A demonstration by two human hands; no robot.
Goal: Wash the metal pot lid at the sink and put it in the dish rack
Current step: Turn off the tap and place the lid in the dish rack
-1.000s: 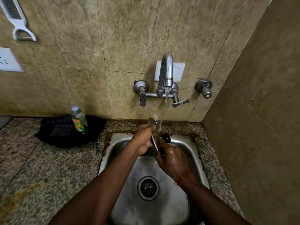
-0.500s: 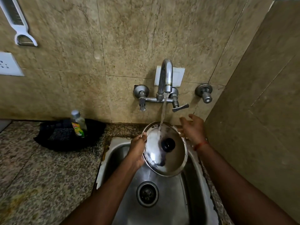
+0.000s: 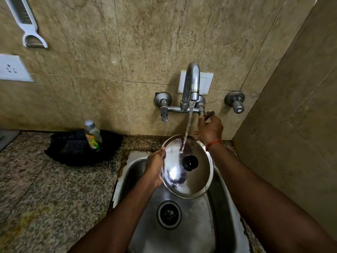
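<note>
A round shiny metal pot lid [image 3: 189, 178] with a black knob faces up at me, tilted above the steel sink [image 3: 193, 225]. My left hand [image 3: 155, 167] grips its left rim. Water runs from the curved wall tap [image 3: 191, 83] onto the lid's upper part. My right hand [image 3: 210, 128] is raised behind the lid, its fingers curled round the tap's right lever handle [image 3: 209, 114]. No dish rack is in view.
A dish-soap bottle [image 3: 93, 136] stands on a black tray [image 3: 82, 148] on the granite counter [image 3: 45, 189] left of the sink. A white peeler [image 3: 27, 24] and a socket [image 3: 12, 68] are on the back wall. A tiled side wall stands close on the right.
The lid turned from edge-on to face up under the water. My right hand left the lid, rose to the right lever handle and took hold of it. The water flow grew stronger.
</note>
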